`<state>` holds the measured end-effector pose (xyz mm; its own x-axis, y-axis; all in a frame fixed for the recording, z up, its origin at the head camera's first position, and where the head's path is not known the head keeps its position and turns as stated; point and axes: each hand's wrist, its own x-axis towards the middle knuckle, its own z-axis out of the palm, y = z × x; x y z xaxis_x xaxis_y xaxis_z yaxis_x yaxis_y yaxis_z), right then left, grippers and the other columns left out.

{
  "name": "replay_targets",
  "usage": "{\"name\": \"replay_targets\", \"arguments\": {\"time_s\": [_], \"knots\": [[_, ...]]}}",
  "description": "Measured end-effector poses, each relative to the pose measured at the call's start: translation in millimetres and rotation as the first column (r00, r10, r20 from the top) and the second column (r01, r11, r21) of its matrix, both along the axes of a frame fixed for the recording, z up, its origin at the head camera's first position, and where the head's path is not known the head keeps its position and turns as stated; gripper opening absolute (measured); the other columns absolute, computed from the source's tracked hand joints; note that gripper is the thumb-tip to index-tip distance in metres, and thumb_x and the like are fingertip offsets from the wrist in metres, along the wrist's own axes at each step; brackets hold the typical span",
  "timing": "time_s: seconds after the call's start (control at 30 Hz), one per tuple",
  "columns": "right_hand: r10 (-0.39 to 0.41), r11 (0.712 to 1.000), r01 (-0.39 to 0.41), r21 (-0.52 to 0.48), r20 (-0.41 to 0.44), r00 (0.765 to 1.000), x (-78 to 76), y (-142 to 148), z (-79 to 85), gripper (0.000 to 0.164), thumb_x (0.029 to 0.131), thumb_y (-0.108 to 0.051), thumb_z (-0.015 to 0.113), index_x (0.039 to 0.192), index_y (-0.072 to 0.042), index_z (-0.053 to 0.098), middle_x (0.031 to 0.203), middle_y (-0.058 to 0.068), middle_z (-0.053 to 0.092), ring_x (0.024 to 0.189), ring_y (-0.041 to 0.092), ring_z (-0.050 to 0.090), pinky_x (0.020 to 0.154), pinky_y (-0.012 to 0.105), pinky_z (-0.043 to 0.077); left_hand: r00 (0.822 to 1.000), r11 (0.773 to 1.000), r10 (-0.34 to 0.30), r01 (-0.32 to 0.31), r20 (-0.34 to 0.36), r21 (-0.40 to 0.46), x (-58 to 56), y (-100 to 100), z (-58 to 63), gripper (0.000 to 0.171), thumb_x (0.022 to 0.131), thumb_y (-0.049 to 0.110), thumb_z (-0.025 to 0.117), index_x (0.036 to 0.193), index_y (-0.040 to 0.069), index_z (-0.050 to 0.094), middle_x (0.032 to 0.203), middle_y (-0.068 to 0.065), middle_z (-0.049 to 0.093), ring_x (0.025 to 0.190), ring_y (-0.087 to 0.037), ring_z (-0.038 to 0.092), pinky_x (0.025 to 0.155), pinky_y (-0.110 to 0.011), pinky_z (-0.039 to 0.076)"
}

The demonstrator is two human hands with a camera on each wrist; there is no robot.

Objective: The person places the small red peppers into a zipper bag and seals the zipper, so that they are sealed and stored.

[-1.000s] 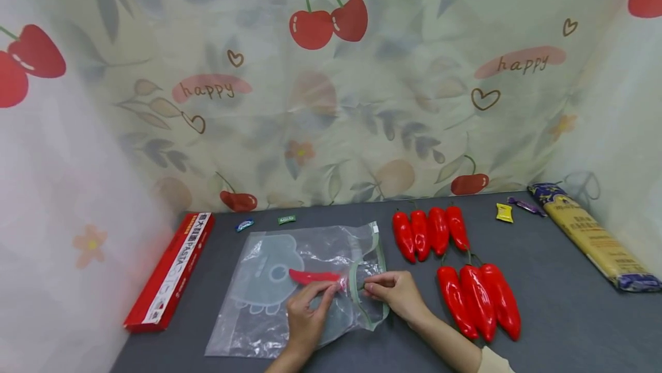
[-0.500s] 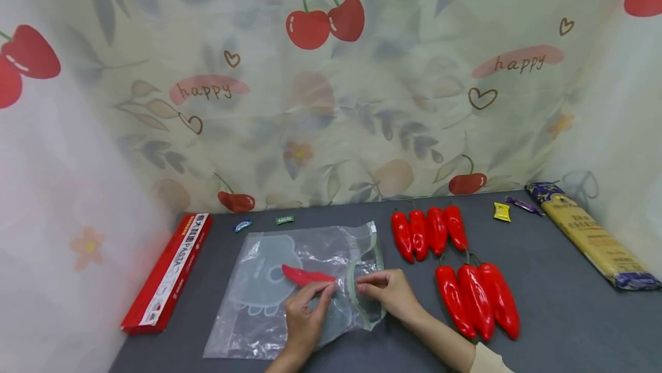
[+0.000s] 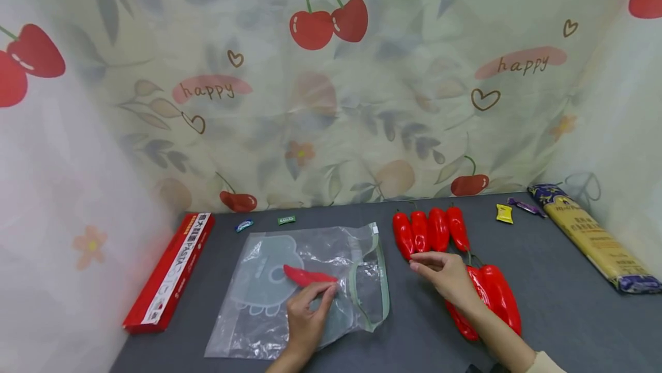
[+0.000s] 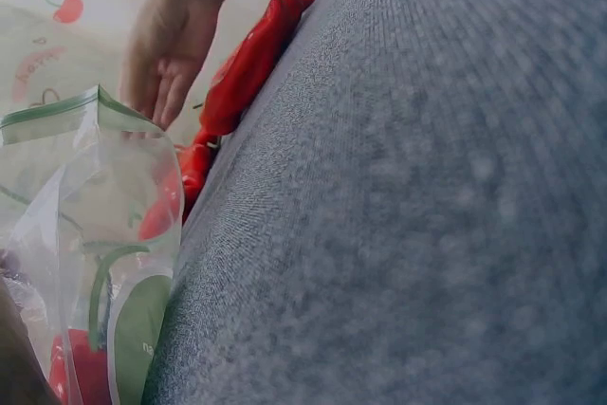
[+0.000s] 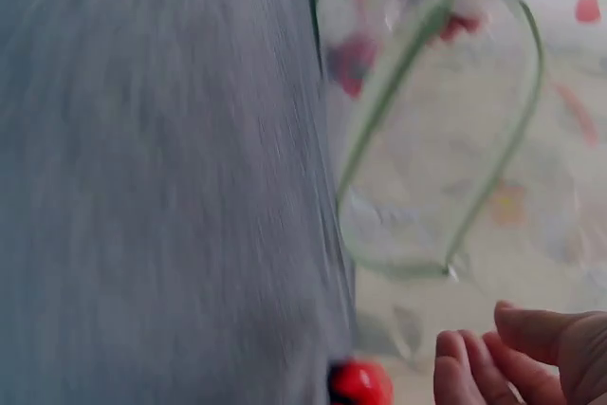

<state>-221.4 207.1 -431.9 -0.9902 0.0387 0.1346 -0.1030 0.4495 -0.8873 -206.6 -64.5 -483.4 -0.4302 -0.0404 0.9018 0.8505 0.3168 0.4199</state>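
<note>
A clear zip bag point(image 3: 233, 333) with a green-edged mouth lies on the grey table, its mouth towards the right and standing open. Inside it is one red chili pepper point(image 3: 309, 276). My left hand point(image 3: 306, 312) pinches the bag's upper film between thumb and fingertips, right at the pepper's stem end. Holding nothing, my right hand point(image 3: 451, 282) hovers by the loose peppers, thumb and fingers apart in the right wrist view. Several red peppers point(image 3: 438, 229) lie in a back row; a front group point(image 3: 500, 298) is partly hidden by the right hand and forearm.
A red pasta box point(image 3: 170, 272) lies at the left, a yellow pasta packet point(image 3: 595, 238) at the far right. Small wrapped candies, one blue point(image 3: 244, 225), one green point(image 3: 287, 220), one yellow point(image 3: 504, 213) and one purple point(image 3: 526, 206), lie along the back by the printed curtain point(image 3: 351, 108).
My right hand has let go inside the bag's mouth and moved right, over to the loose peppers. The pepper in the bag slid slightly left earlier; my left hand stays on the bag.
</note>
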Motion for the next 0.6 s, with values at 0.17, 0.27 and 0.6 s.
{"name": "replay_targets", "arguments": {"time_s": [0.17,0.27,0.6], "knots": [[-0.024,0.997,0.021,0.070,0.047,0.999,6.6,26,10.4,0.040,0.084,-0.027,0.066,0.117,-0.004,0.061,0.108,0.013,0.067,0.092,0.017,0.066,0.072,0.016,0.052,1.000,1.000,0.008,-0.008,0.001,-0.004,0.1,0,0.8,0.018,0.073,-0.006,0.070,0.087,0.005,0.070,0.076,-0.008,0.070,0.071,-0.009,0.066,0.069,-0.014,0.052],[-0.036,0.996,0.029,0.083,0.082,0.996,10.7,34,12.4,0.049,0.084,-0.032,0.065,0.123,-0.003,0.056,0.114,0.017,0.064,0.100,0.022,0.064,0.078,0.022,0.054,1.000,1.000,0.005,-0.005,0.007,-0.005,0.2,0,1.1,0.018,0.073,-0.006,0.070,0.087,0.005,0.070,0.077,-0.008,0.070,0.071,-0.009,0.066,0.069,-0.014,0.052],[-0.072,0.993,0.062,0.097,0.098,0.993,15.3,31,1.0,0.050,0.085,-0.021,0.065,0.127,0.002,0.050,0.124,0.023,0.056,0.111,0.031,0.059,0.086,0.032,0.052,1.000,1.000,0.001,-0.001,-0.009,0.003,0.4,0,0.8,0.015,0.075,-0.005,0.069,0.088,0.005,0.070,0.076,-0.009,0.070,0.072,-0.009,0.066,0.069,-0.014,0.052]]}}
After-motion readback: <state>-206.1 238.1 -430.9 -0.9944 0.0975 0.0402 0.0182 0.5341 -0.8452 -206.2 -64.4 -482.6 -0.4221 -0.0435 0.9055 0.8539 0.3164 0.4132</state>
